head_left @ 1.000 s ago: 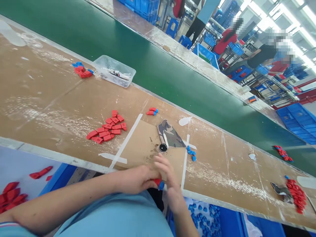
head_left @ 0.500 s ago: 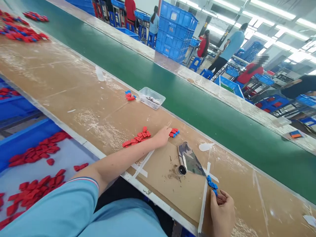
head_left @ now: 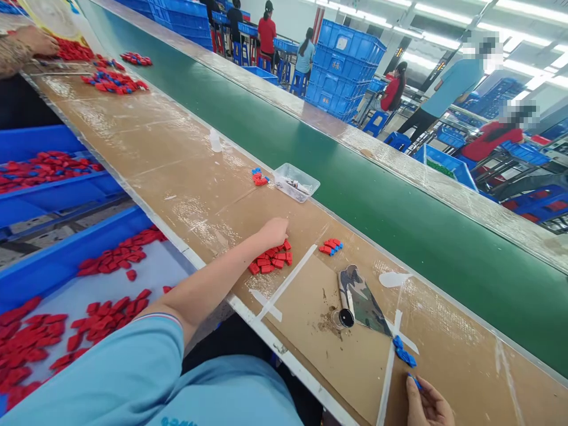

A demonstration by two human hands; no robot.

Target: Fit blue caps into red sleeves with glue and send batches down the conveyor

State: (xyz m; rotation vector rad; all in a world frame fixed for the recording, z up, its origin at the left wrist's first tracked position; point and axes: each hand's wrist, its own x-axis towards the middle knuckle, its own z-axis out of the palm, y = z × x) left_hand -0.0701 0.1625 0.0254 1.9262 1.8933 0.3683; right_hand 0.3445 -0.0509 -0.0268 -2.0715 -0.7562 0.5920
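Fingers of the left hand (head_left: 274, 229) curl over light, rigid red pieces (head_left: 270, 260) near the bench's near edge; right hand (head_left: 428, 405) pinches a small blue piece (head_left: 416, 381), best held by its sides.

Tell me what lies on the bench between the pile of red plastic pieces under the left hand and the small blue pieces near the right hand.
In the head view, between the red plastic pieces and blue pieces: white tape strip, camouflage roll.

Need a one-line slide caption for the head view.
Left hand on red pieces; right hand pinches a blue piece beside the green conveyor.
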